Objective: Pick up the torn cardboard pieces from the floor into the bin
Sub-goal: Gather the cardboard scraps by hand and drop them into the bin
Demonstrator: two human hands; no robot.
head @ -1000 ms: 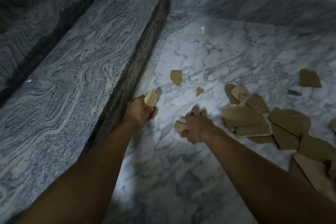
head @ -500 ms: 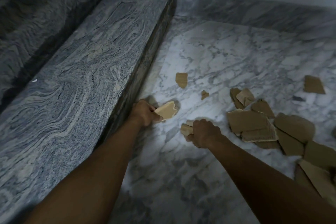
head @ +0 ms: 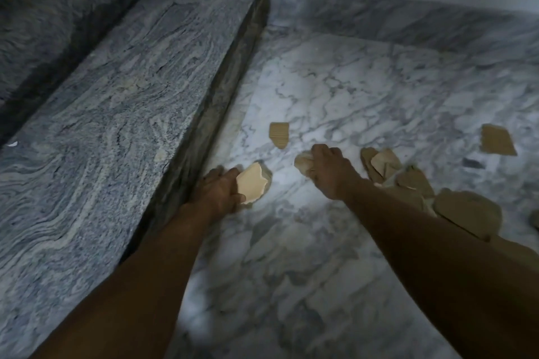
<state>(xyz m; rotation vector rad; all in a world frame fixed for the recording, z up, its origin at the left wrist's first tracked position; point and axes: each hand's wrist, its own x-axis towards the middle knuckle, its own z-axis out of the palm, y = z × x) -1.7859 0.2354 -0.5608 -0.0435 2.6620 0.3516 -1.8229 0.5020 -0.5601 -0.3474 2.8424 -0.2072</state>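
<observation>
As the head view shows it: both arms reach low over the marble floor (head: 291,271), beside the stone step (head: 131,125).
Left hand (head: 217,194): fingers curled on a pale cardboard piece (head: 252,183), gripped at its near edge; judged a carrying hold, clearing the strip by the step.
Right hand (head: 331,173): closed, knuckles up, round a wad of scraps (head: 303,163); judged to be gathering several for one trip.
Loose pieces: one scrap (head: 279,133) just beyond the hands; an overlapping heap (head: 466,210) to the right; one outlier (head: 497,144) well apart.
Bin: not in view; position cannot be stated.
Obscured: the right arm covers part of the heap; the frame edge cuts off further pieces; the count in the wad cannot be told; a darker shape under the pale piece may be shadow or cardboard.
</observation>
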